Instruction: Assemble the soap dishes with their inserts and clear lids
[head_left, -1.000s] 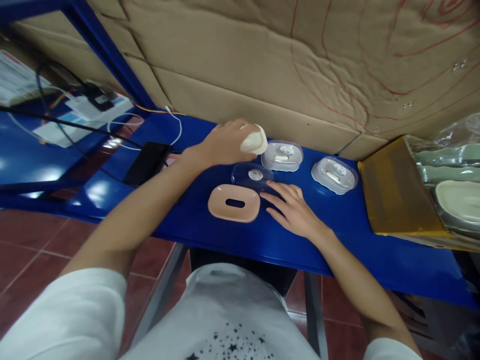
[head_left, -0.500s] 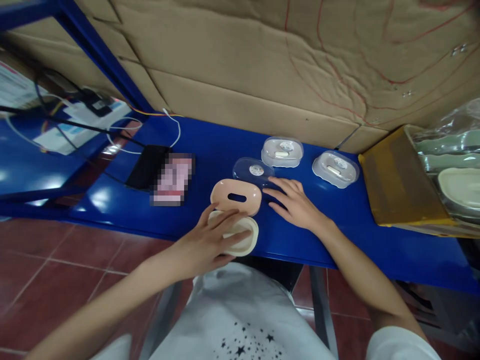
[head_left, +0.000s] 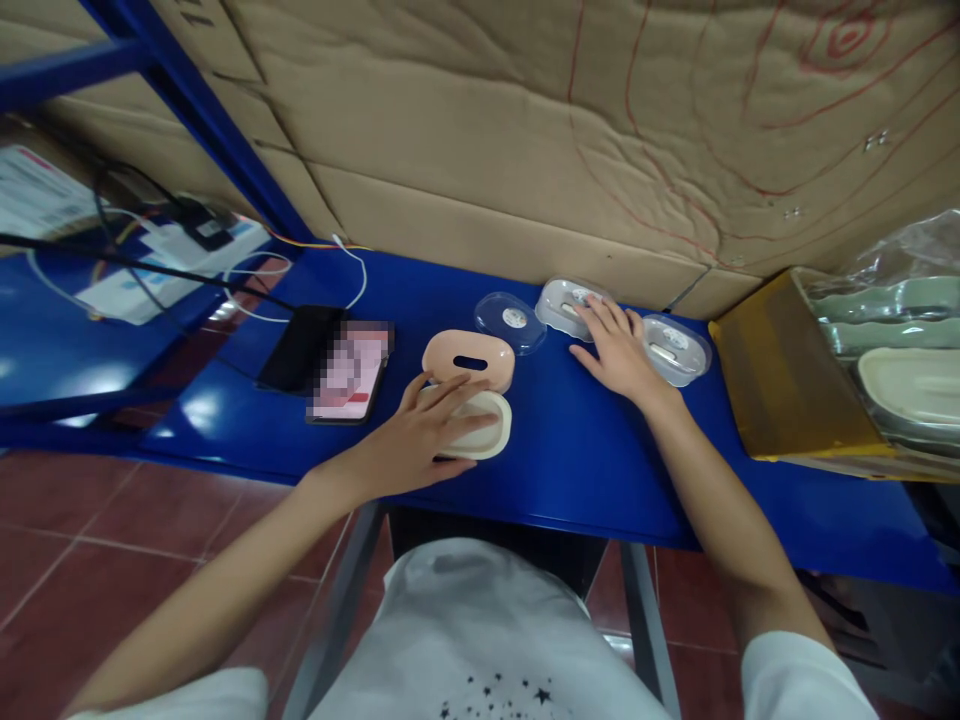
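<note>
The cream dish (head_left: 491,443) is partly covered by the left hand (head_left: 409,450), its fingers laid spread across the top; whether the dish is gripped cannot be told. Just beyond that hand the peach dish (head_left: 448,350) is seen, with the clear lid (head_left: 499,325) farther off. The right hand (head_left: 622,355) is held open, fingertips extended over one lidded case (head_left: 553,300), another case (head_left: 679,355) being placed just to its right.

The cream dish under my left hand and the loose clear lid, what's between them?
In the head view, the peach slotted dish lies between the cream dish and the loose clear lid.
</note>
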